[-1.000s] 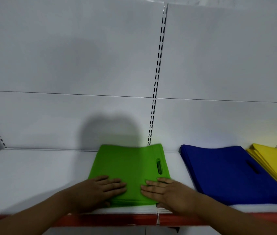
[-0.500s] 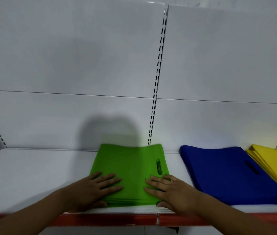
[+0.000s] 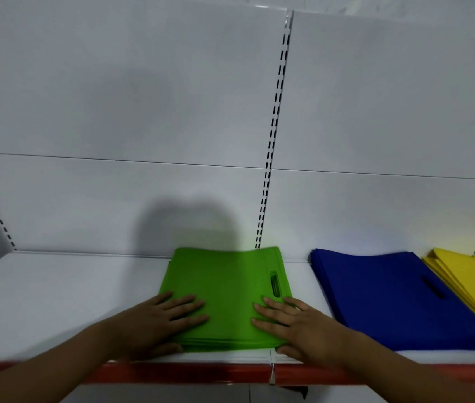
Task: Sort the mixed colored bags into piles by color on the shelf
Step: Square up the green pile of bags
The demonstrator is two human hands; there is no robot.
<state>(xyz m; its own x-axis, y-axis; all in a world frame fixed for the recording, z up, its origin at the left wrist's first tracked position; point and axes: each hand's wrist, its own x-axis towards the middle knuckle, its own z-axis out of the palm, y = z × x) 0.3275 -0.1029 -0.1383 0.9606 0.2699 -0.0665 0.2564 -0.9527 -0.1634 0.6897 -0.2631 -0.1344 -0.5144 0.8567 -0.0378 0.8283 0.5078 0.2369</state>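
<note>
Lower centre of frame: green bag pile (image 3: 224, 295) lies flat on white shelf (image 3: 56, 298), its slot handle toward the rt edge. Both hands sit on the pile's near end, fingers straight & spread, palms down. Left hand (image 3: 157, 322) covers the near-left corner w/ thumb at the front edge of the stack. Right hand (image 3: 294, 327) covers the near-rt corner, just below the handle slot, thumb by the shelf front. Lower rt of frame: blue bag pile (image 3: 399, 298), apart from the green one w/ bare shelf btwn. Far rt edge: yellow bag pile (image 3: 474, 280), just beside the blue. Red shelf lip (image 3: 201, 373) runs along the bottom.
</note>
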